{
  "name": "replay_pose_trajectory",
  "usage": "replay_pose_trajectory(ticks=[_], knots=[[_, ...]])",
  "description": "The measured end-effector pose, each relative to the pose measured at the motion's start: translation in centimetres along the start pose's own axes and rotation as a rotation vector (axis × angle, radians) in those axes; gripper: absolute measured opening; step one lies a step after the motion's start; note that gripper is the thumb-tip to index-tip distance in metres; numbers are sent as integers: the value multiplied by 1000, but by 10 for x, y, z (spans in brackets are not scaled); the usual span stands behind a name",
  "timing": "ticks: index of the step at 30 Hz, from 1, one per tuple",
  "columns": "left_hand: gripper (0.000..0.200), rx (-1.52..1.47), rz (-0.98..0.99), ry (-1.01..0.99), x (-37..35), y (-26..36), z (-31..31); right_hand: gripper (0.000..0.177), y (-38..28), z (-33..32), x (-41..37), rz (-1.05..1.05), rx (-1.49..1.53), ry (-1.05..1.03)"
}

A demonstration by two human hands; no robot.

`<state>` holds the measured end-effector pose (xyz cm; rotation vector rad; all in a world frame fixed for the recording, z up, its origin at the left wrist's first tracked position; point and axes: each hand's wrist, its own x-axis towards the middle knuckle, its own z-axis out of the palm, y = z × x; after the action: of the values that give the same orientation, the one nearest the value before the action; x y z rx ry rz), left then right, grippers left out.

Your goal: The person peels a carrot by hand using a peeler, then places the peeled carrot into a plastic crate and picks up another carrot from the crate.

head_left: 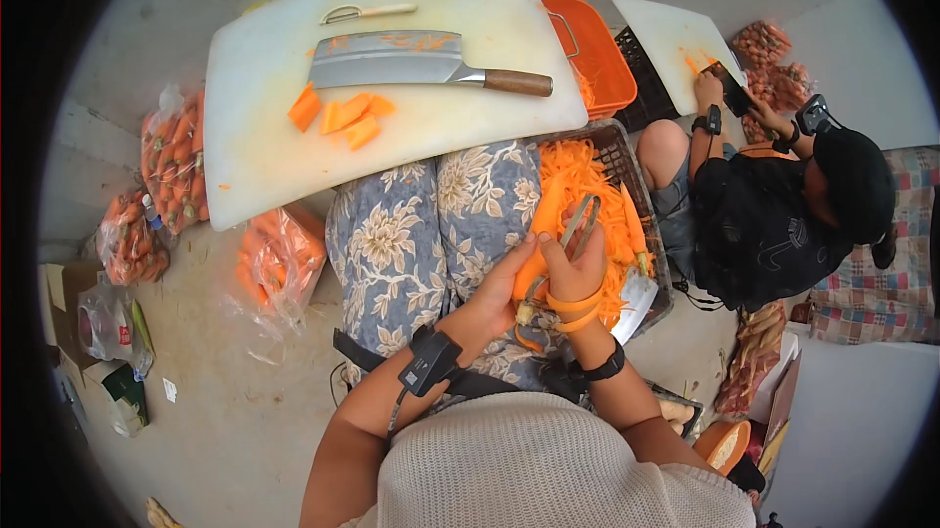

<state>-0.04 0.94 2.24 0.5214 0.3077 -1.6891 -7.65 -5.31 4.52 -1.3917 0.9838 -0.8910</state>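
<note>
My left hand (502,283) is closed around the lower part of a large peeled carrot (550,197), which tilts over the crate. In my right hand (578,273) is a metal peeler (580,222), held close against the carrot's side. Orange peel strips (576,309) drape over my right wrist. Below both hands, a dark plastic crate (662,264) holds a heap of carrot peelings (587,170). A whole carrot (634,224) and a wide metal blade (636,301) lie at the crate's right side.
Ahead, a white cutting board (264,68) bears a cleaver (387,60), a pale peeler (372,12) and carrot pieces (348,117). An orange tub (615,48) stands beside it. Bagged carrots (176,161) sit left. At right, a co-worker (774,205) holds a dark blade over another board (666,38).
</note>
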Motion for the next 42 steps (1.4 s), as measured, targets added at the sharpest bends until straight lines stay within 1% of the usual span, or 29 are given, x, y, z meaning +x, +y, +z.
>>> replay_pose_trajectory(ticks=[2, 4, 8, 10, 13, 14, 16, 17, 19, 23, 25, 26, 29, 32, 35, 36, 37, 38, 39, 41, 42], knots=[[38, 9, 9, -7, 0, -1, -3, 44, 3, 0, -1, -40, -23, -22], [38, 7, 11, -23, -1, -1, -3, 43, 3, -2, -1, 42, -68, -41], [38, 32, 1, -41, -2, 0, -1, 39, 0, 0, -2, 27, -29, -37], [39, 51, 10, -47, -3, -1, -1, 26, 8, 4, -1, -205, -112, 64], [39, 81, 22, -59, 0, -3, -7, 26, 14, 5, 0, -212, -139, 56], [40, 95, 24, -70, 2, -4, -9, 26, 15, 4, 1, -213, -139, 55], [39, 120, 22, -60, 2, -3, -6, 26, 8, 3, 1, -213, -296, 46], [39, 147, 21, -49, 2, -3, -5, 26, 5, 1, 2, -211, -298, 46], [38, 183, 31, -54, 4, -2, -4, 30, 0, -2, 4, -97, -344, -31], [37, 223, 27, -68, 7, -1, -3, 30, 7, -5, 12, -139, -326, -38], [36, 238, 16, -72, 3, 3, 2, 24, 8, -5, 17, -151, -286, -30], [36, 256, 7, -79, 2, 4, 5, 24, 8, -5, 17, -150, -287, -28], [34, 244, 17, -65, 1, 5, 8, 24, 0, -5, 18, -95, -239, -34], [34, 226, 5, -70, 3, 3, 3, 25, -3, -6, 18, -55, -300, -44], [36, 279, 3, -41, 2, 3, -3, 21, 11, -17, 29, -116, -242, -13], [36, 282, 5, -43, 1, 3, -7, 22, 13, -29, 43, 59, -49, 98], [38, 279, -48, -34, 0, 3, -12, 23, 18, -42, 55, 233, 149, 206], [40, 274, -98, -24, 0, 4, -16, 23, 32, -59, 67, 231, 153, 201], [40, 270, -92, -19, 2, 5, -16, 24, 52, -79, 77, 212, 175, 187], [43, 226, -72, -78, 3, 2, -15, 24, 64, -86, 78, 204, 195, 170], [43, 227, -73, -77, 2, 1, -14, 25, 62, -83, 74, 157, 256, 112]])
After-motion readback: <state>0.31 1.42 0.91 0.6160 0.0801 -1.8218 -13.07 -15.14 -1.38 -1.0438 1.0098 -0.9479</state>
